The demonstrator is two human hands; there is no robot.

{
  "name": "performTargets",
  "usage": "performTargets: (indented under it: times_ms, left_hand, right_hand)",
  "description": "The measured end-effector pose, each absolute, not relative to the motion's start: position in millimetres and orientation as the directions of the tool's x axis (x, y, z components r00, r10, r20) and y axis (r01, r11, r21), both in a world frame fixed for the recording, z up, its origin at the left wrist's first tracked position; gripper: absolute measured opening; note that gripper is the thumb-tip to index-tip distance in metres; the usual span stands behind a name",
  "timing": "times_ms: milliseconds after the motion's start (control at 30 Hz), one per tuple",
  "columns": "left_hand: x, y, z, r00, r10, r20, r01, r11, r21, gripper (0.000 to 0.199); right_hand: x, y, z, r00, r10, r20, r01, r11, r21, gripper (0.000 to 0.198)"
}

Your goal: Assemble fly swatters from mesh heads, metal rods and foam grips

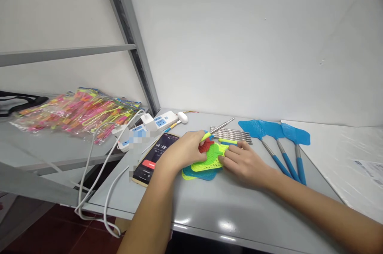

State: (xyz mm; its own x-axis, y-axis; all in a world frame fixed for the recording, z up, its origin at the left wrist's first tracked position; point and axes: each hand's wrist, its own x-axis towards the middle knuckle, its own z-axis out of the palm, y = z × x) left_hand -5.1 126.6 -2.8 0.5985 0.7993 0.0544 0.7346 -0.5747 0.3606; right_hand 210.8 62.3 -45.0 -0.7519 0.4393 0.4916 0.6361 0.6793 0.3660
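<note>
Several mesh heads, blue, yellow, green and red, lie in a loose pile [213, 157] on the bench [203, 202], between the two hands. Left hand [184, 150]: fingers closed on a yellow-green grip [206, 137], thin metal rod sticking out past them, tilted up toward the back right. Holding by the thick end probably steadies the rod and leaves its tip exposed. Right hand [243, 164]: fingers curled, thumb by the pile's right side, fingertips near a second yellow-green grip [228, 141]; can't tell if they are closed on anything.

Metal rods [231, 133] lie side by side just behind the pile, likely so either hand can reach them. Three blue fly swatters [287, 163] lie to the right, heads toward the wall [239, 46], handles toward the front, seemingly set aside from the pile. Phone [155, 158] with a running-timer style display sits left of the left hand, face up, presumably readable at a glance.

Edges: wall closes off the back; power strips [166, 120] and phone crowd the left; swatters, then a white sheet [338, 150], limit the right. Most room to move looks to be in front, between the pile and the bench's front edge. Sideways sweeps risk bumping phone or swatters.
</note>
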Motion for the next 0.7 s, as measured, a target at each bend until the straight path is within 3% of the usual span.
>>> performTargets:
  times_ms: [167,467,700]
  left_hand:
    - [-3.5,117.6,2.3,0.615,0.779,0.123,0.693,-0.608,0.387,0.013]
    - [-24.6,105.5,-11.6,0.657,0.749,0.086,0.631,-0.608,0.482,0.020]
    - [-29.8,99.2,-25.2,0.614,0.777,0.138,0.644,-0.594,0.482,0.009]
  right_hand:
    - [207.4,63.1,-43.5,-0.766,0.460,0.449,0.621,0.710,0.332,0.022]
    - [209.3,51.5,-46.0,-0.846,0.314,0.430,0.490,0.776,0.397,0.019]
    - [244.3,6.6,-23.4,-0.833,0.246,0.497,0.466,0.795,0.388,0.021]
